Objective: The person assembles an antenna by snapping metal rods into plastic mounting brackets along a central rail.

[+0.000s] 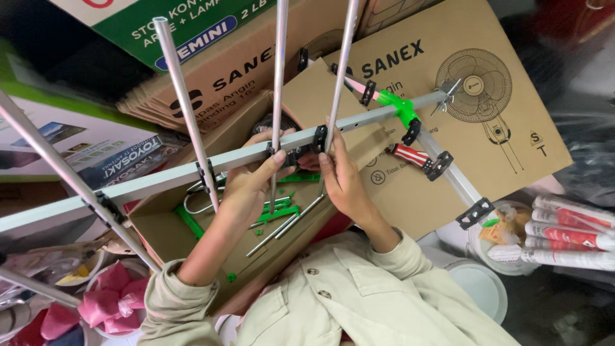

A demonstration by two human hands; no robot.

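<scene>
Open cardboard box of loose rods nearest, flat fan cartons beyond it, and above the box left hand and right hand both closed around the grey antenna bar.

Grey metal antenna boom — slanting across open cardboard box, black clamps; thin silver rods upright — crossing it

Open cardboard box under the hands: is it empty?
No. The open cardboard box holds loose green plastic pieces and thin metal rods on its bottom.
</scene>
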